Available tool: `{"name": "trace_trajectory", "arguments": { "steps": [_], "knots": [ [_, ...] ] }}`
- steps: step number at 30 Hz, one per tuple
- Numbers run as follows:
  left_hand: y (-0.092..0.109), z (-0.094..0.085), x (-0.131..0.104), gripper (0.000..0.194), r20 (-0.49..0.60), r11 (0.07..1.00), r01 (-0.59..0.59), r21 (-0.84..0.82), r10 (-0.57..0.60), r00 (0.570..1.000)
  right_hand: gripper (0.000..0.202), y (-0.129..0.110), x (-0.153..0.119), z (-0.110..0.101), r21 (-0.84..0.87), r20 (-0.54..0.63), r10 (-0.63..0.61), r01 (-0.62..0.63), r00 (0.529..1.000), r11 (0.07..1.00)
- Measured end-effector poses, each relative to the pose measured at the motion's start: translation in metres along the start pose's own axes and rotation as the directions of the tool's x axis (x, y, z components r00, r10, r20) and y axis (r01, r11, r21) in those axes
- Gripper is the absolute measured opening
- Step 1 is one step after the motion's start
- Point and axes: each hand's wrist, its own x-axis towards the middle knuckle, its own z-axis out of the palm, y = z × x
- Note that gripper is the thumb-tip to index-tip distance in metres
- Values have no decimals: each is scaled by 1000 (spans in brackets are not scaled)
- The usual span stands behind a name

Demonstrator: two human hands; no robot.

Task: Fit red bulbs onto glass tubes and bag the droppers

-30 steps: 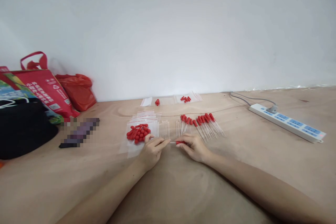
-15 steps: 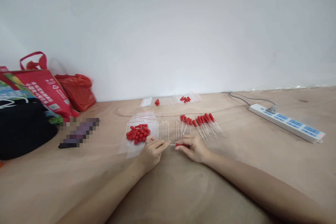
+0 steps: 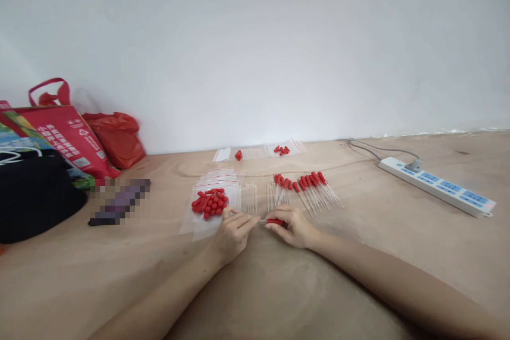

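My left hand (image 3: pixel 235 231) pinches a thin clear dropper tube (image 3: pixel 263 221), closed around its left part. The fingers of my right hand (image 3: pixel 292 227) close on a red rubber bulb (image 3: pixel 274 221) at the tube's right end; how far the tube goes in is hidden. Just beyond my left hand, loose red bulbs (image 3: pixel 210 203) lie heaped on clear zip bags (image 3: pixel 218 176). Bare glass tubes (image 3: pixel 249 198) stand in a row beside them. Behind my right hand lie several droppers with red bulbs (image 3: pixel 313 191), fanned out with tips toward me.
Farther back, small red bulbs (image 3: pixel 281 150) rest on another clear bag. A white power strip (image 3: pixel 436 186) with a plugged-in grey cord is at the right. To the left are red bags (image 3: pixel 115 138), a black cloth item (image 3: pixel 37 196) and a pixelated dark object (image 3: pixel 121 202).
Both hands stay almost in place, still gripping the same tube and bulb. A little more of the red bulb shows between my right fingers. The view has shifted slightly.
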Motion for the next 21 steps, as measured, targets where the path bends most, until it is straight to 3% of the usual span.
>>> {"name": "trace_trajectory", "arguments": {
  "steps": [14,18,21],
  "knots": [
    [-3,12,-5,27,-20,1000,15,-10,-15,1000,17,1,2,4,-69,34,-37,39,999,997],
    [0,11,-2,24,-63,997,44,-59,-48,997,19,0,6,-1,66,20,4,-6,1000,998],
    [3,10,1,20,-89,988,104,-112,-114,990,17,-3,10,-2,233,-76,89,-69,993,970]
  ]
}}
